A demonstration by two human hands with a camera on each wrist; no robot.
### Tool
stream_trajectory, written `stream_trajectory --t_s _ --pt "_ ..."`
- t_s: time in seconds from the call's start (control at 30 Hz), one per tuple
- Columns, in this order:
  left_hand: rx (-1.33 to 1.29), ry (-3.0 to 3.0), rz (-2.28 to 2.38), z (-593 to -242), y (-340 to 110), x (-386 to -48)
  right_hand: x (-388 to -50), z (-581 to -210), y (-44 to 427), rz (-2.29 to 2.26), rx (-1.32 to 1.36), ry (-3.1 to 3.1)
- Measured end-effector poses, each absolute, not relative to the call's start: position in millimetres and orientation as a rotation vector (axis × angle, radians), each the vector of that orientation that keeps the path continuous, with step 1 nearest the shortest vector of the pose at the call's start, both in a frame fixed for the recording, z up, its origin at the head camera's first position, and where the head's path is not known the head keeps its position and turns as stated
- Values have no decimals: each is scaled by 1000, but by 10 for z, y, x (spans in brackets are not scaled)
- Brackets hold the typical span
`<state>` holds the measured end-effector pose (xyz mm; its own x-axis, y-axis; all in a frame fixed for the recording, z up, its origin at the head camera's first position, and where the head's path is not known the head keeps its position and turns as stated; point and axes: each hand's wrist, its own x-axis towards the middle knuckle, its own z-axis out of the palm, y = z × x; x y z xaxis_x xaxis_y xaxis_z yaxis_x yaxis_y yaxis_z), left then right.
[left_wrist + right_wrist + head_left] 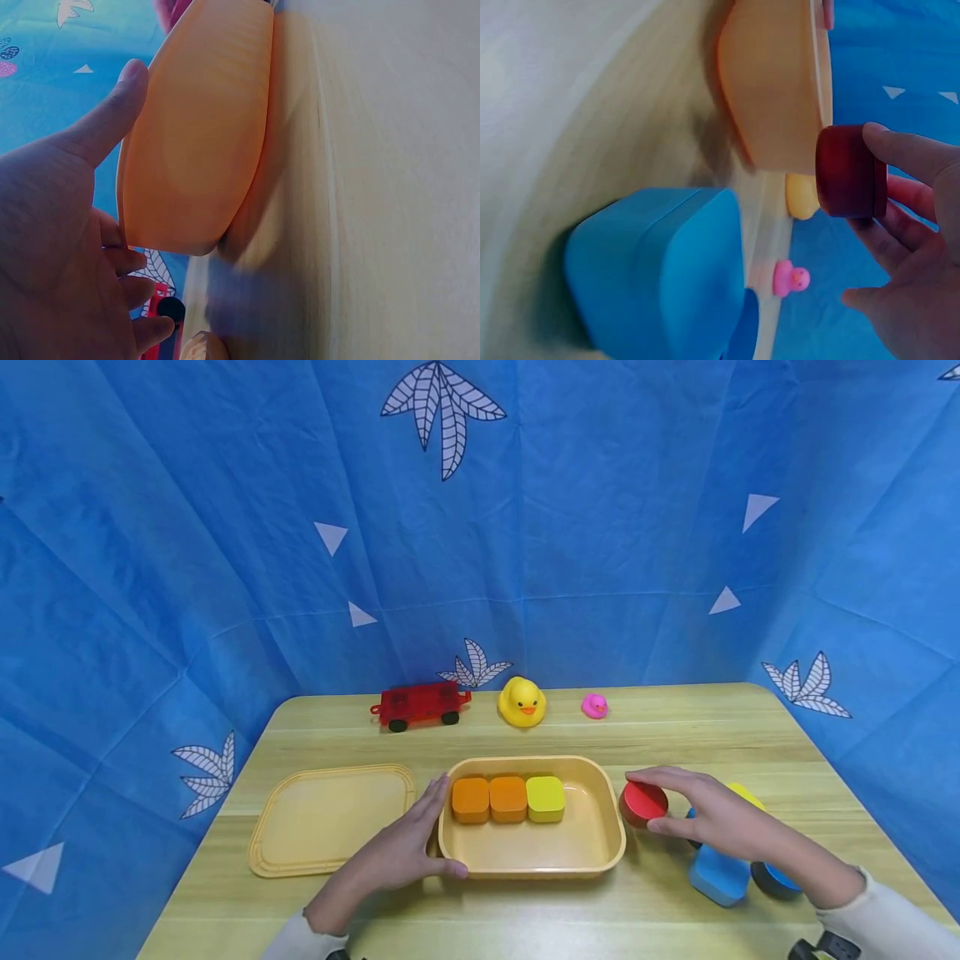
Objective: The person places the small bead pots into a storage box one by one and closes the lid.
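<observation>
A pale-orange plastic bin (532, 865) stands mid-table. Inside, along its back wall, are two orange rounded-square blocks (470, 801) and a yellow-green one (545, 799). My left hand (411, 839) holds the bin's left end, thumb at the front corner and fingers along the side, as the left wrist view (187, 135) also shows. Just off the bin's right end, my right hand (701, 810) pinches a red round block (642, 802) between thumb and fingers. In the right wrist view, the red block (847, 171) has a seam near its top and sits level with the bin's rim.
Below the right forearm lie a blue rounded block (720, 875), another blue piece (777, 878) and a partly hidden yellow one (746, 795). A flat lid (333, 818) lies left. At the back are a red wheeled toy wagon (422, 704), yellow duck (522, 702) and pink duck (595, 706).
</observation>
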<state>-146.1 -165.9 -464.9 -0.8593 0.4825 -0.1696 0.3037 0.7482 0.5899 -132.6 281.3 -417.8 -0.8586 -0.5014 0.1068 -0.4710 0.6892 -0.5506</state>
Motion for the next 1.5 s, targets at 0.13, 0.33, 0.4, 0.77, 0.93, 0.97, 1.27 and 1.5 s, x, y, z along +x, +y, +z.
stream_trajectory --t_s 0.13,0.33,0.4,0.77,0.93,0.97,1.27,1.5 --pt "605 2635 810 -4645 -1657 -1456 -1386 -4162 2720 -951 -828 2863" --pt "596 2630 817 -4640 -1654 -1453 -1476 -4171 2572 -1015 -810 2863" --pt "593 2628 820 -4638 -1654 -1455 -1509 -4190 2525 -1031 -796 2861" --pt "582 2629 825 -4639 -1656 -1456 -1676 -4340 2309 -1144 -720 2786" --pt "580 2631 824 -4639 -1655 -1454 -1741 -4438 2244 -1166 -745 2764" --pt "580 2631 823 -4639 -1655 -1453 -1751 -4458 2233 -1164 -751 2761" --pt "593 2629 832 -4648 -1659 -1455 -1754 -4548 2124 -1092 -702 2776" --pt "589 2627 827 -4645 -1656 -1452 -1748 -4597 2079 -1010 -761 2827"
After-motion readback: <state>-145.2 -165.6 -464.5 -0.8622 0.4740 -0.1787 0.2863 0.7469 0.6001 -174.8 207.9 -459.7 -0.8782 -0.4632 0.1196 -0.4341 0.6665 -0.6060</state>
